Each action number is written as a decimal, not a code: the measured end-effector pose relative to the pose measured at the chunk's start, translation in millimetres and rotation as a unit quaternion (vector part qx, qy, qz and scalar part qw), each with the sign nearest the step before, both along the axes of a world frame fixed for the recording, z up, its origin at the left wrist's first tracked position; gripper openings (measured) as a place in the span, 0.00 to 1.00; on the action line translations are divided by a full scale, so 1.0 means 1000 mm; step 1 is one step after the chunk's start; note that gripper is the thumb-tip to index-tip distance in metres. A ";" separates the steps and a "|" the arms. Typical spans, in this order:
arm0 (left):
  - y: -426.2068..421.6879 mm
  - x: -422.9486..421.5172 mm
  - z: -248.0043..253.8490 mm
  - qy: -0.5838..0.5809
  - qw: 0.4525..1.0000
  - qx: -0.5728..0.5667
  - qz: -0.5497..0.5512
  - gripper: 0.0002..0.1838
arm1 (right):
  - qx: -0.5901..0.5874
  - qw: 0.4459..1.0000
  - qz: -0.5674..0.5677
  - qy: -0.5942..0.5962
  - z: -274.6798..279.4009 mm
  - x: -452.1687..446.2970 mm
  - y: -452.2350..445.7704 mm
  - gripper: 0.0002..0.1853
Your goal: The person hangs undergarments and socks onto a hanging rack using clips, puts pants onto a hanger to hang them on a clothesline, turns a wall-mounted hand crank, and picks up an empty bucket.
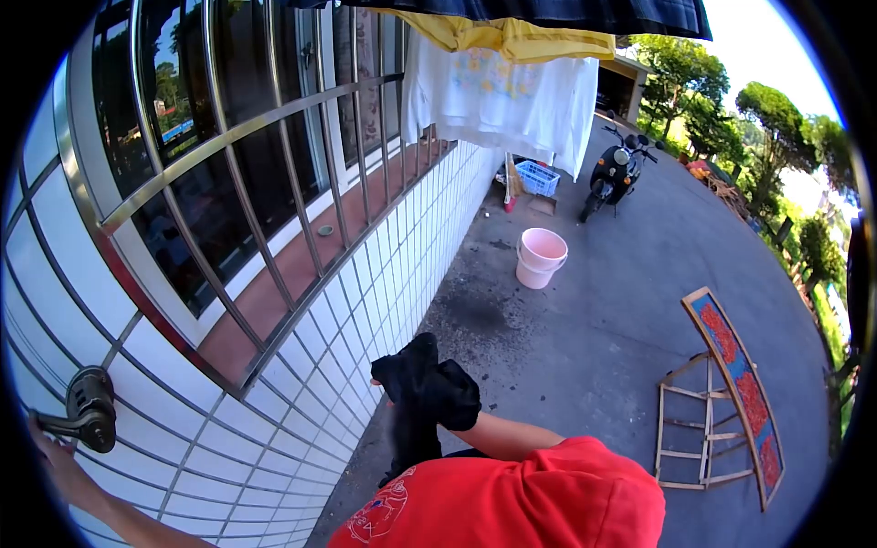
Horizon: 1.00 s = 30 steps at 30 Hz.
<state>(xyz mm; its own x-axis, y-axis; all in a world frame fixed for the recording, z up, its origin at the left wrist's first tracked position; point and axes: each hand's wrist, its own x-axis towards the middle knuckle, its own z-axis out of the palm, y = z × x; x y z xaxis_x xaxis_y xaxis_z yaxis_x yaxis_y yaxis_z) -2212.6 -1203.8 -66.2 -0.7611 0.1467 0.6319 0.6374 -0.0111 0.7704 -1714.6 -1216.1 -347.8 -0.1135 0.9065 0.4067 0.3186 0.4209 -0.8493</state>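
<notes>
At left, the left hand (62, 466) meets the handle of a dark-grey metal crank (89, 411) on the white-tiled wall (292, 402); its closure cannot be told. At lower centre, loose black cloth (427, 395) covers most of the right hand (376, 383), grip unclear. Cranking probably favours even turns, cloth held clear.

Black cloth (427, 379), crumpled into loose folds, beside the tiled wall (306, 388); dark crank (91, 406), mounted on that wall, its lever turned leftward.
</notes>
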 end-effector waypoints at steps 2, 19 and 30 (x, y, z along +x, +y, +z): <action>0.042 0.007 0.009 0.253 0.966 -0.037 0.040 0.23 | 0.003 1.000 0.008 -0.015 0.000 -0.009 -0.003 0.22; 0.006 -0.109 -0.027 0.235 0.972 -0.024 -0.014 0.24 | 0.022 0.997 0.041 -0.066 -0.004 -0.046 -0.007 0.22; -0.019 0.004 -0.208 0.069 0.974 -0.216 -0.031 0.08 | 0.019 0.994 0.074 -0.073 -0.010 -0.059 0.004 0.22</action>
